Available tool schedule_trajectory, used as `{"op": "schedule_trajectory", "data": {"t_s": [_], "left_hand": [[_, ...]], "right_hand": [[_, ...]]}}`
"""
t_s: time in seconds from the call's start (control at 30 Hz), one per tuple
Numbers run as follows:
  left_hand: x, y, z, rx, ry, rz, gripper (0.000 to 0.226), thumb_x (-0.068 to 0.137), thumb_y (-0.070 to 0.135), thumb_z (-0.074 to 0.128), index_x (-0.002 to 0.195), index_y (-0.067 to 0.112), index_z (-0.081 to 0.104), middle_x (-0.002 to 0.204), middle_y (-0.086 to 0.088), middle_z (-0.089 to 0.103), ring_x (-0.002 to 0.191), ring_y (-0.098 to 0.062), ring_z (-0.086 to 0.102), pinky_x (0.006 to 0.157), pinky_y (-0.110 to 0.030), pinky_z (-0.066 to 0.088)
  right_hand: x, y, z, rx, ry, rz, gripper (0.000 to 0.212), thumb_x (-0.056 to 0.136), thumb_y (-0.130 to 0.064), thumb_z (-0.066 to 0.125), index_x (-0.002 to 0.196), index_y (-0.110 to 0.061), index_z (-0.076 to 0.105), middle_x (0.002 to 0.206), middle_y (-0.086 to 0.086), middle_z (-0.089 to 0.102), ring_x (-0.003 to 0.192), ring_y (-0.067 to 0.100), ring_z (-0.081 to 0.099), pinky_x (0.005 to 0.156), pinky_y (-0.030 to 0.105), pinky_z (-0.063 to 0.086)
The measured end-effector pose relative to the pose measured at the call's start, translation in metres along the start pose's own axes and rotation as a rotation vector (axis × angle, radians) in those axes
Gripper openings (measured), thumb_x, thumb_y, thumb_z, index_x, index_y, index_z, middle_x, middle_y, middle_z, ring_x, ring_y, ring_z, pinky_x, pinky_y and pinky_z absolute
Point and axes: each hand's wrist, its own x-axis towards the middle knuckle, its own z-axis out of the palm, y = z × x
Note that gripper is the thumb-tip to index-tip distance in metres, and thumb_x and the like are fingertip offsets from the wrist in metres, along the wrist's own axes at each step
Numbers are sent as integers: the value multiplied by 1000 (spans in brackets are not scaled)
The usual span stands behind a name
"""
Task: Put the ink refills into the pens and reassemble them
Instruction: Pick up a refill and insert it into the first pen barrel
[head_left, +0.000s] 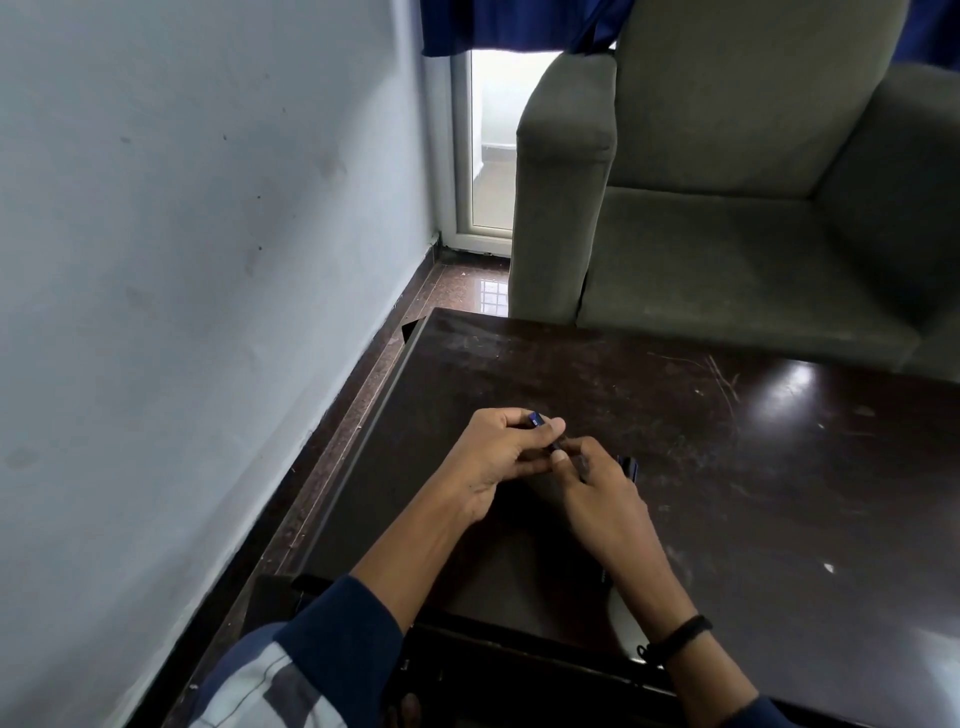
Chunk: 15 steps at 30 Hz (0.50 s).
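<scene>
Held over the near-left part of a dark brown, glossy, scratched wooden bench (727, 441): a slim blue plastic pen (537, 420), tilted, with the blue end away from the body and the dark end slanting back toward the wrists. Gripped near its top by the left hand (493, 457), thumb laid over it and fingers curled beneath. Pinched at its lower end by the right hand (602, 493), thumb and forefinger closed on the dark tip. Too small and shadowed to tell whether a refill sits between those fingertips. Hands meeting at the fingertips.

Just beyond the right hand's knuckles, on the bench, a short dark blue pen piece (627, 465), partly hidden. Round the right wrist, a black cord band (680, 634). On the left forearm, a dark blue sleeve (343, 639) beside a white-and-grey checked shirt (249, 686). Under the right forearm, near the bench's front edge, a flat pale object (628, 623), mostly covered.

Behind the bench, a grey-green fabric armchair (727, 182). To the left, a pale blue painted wall (182, 234). At the top, a deep blue curtain (493, 26) above a bright glass door (493, 145).
</scene>
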Motion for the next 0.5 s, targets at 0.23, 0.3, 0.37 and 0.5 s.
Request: {"op": "schedule_trajectory", "data": {"t_s": [0.23, 0.3, 0.37, 0.5], "left_hand": [[4, 2, -2, -22, 82, -7, 23, 90, 17, 76, 104, -1, 73, 97, -15, 74, 81, -20, 74, 73, -28, 62], [3, 6, -4, -41, 126, -8, 20, 90, 17, 75, 103, 2, 74, 96, -14, 76, 82, -22, 75, 75, -29, 62], [3, 9, -6, 3, 181, 5, 15, 92, 18, 74, 102, 7, 74, 96, -13, 76, 82, -22, 75, 73, -29, 62], [6, 3, -8, 579, 222, 95, 6, 91, 26, 73, 96, 25, 72, 89, -1, 75, 74, -13, 72, 76, -36, 62]], "right_hand": [[8, 8, -10, -5, -34, 11, 14, 105, -43, 47, 100, -40, 60, 78, -6, 64, 77, 18, 63, 73, 42, 52], [8, 8, -13, -9, -34, 29, 13, 104, -41, 50, 96, -38, 61, 81, -7, 66, 79, 18, 65, 79, 45, 59], [10, 9, -16, -6, -9, 46, 12, 102, -39, 54, 94, -36, 62, 89, -6, 67, 81, 19, 68, 85, 49, 59], [12, 11, -19, 131, 154, 61, 4, 99, -33, 64, 98, -30, 67, 94, -3, 64, 77, 16, 69, 79, 44, 63]]}}
